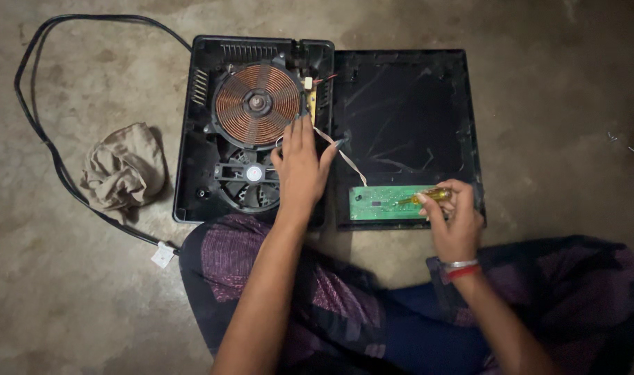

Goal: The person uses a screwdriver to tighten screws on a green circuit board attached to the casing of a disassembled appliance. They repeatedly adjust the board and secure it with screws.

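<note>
Opened black plastic induction cooker base on the concrete floor, your left hand flat with fingers spread beside its round copper coil, your right hand gripping a yellow-handled screwdriver over the green circuit board on the black glass top panel, crumpled beige cloth left.

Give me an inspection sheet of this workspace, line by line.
Surface: bare, stained concrete floor.
Job's things: opened cooker base with copper coil and fan; detached black top panel beside it, green circuit board lying on it.
Clutter: crumpled beige rag left of the base.
Grippers: left hand rests on the base by the coil; right hand holds a yellow-handled screwdriver at the board.
Cables: black power cord looped on the floor; ribbon cable from base to board.
Surroundings: person's patterned clothing.
</note>
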